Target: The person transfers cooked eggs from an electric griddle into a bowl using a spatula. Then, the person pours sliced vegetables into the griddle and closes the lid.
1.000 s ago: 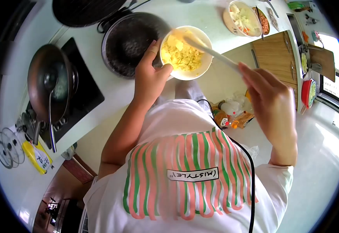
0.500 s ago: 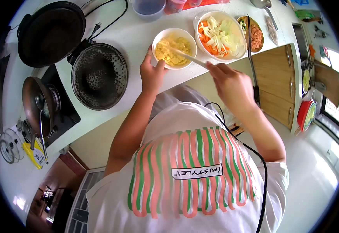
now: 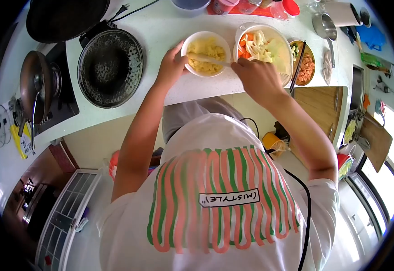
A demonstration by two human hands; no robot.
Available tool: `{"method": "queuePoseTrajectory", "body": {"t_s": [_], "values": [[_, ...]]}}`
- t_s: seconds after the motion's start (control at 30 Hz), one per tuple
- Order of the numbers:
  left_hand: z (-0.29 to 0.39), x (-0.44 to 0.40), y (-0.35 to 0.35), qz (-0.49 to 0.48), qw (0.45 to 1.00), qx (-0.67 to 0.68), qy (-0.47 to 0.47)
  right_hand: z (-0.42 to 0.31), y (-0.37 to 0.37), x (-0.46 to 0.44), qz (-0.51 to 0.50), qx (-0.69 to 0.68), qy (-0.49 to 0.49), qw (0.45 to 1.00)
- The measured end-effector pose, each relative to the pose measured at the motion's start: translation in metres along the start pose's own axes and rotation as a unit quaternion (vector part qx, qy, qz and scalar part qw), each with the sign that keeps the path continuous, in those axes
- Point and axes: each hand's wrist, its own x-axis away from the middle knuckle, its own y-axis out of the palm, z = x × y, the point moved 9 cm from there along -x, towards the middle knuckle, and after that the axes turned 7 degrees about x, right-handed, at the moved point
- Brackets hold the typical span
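A white bowl (image 3: 228, 46) of soft, lumpy yellow food (image 3: 209, 48) stands near the counter's front edge. My left hand (image 3: 172, 65) grips its left side, fingers along the outer wall and thumb near the rim. From the right, my right hand (image 3: 256, 77) is closed round one end of a pale wooden spoon (image 3: 208, 59). The spoon slants across the bowl, its broader end over the food near the left rim. Just behind my right hand is a clear-rimmed white container (image 3: 287, 49) with orange chunks and pale sliced vegetables.
Right of the container, chopsticks (image 3: 299, 63) lie over a dish of diced pink pieces (image 3: 306, 70). A black round pan (image 3: 110, 67) stands left, with a wok (image 3: 36, 86) on the stove beyond. Jars (image 3: 285, 9) line the back; a saucepan (image 3: 324, 27) sits back right.
My right hand has come left and closer to the bowl, and the spoon now lies flatter, its broad end shifted to the left rim. The whole view has shifted slightly.
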Motion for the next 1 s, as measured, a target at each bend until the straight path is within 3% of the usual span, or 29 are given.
{"method": "queuePoseTrajectory", "body": {"t_s": [0.2, 0.3, 0.43, 0.47, 0.53, 0.63, 0.73, 0.8, 0.87, 1.0], "values": [[0.002, 0.027, -0.029, 0.104, 0.990, -0.087, -0.029, 0.007, -0.068, -0.002, 0.028, 0.045, -0.033, 0.998], [-0.010, 0.038, -0.017, 0.075, 0.994, -0.078, 0.000, -0.017, -0.027, -0.027, -0.060, 0.122, -0.094, 0.986], [-0.006, 0.046, -0.006, 0.074, 0.996, -0.044, -0.009, -0.013, -0.048, -0.030, 0.007, 0.149, -0.076, 0.986], [-0.007, 0.049, -0.005, 0.076, 0.997, -0.028, -0.015, -0.012, -0.070, -0.029, -0.015, 0.144, -0.067, 0.987], [-0.010, 0.048, -0.003, 0.069, 0.997, -0.006, -0.024, -0.016, -0.095, -0.032, 0.059, 0.134, -0.076, 0.986], [-0.016, 0.045, 0.000, 0.059, 0.998, 0.032, -0.020, -0.023, -0.056, -0.058, 0.002, 0.154, -0.059, 0.986], [-0.012, 0.044, 0.003, 0.058, 0.998, 0.030, -0.015, -0.010, -0.053, -0.041, 0.065, 0.089, -0.066, 0.992], [-0.008, 0.046, 0.007, 0.065, 0.998, 0.018, -0.012, 0.016, -0.065, -0.024, 0.006, 0.033, 0.000, 0.999], [-0.003, 0.047, 0.011, 0.072, 0.997, 0.005, -0.005, 0.036, -0.072, -0.001, 0.047, -0.030, 0.071, 0.996], [-0.004, 0.042, 0.015, 0.089, 0.996, 0.019, 0.004, 0.050, -0.038, 0.014, 0.018, -0.127, 0.148, 0.981]]}}
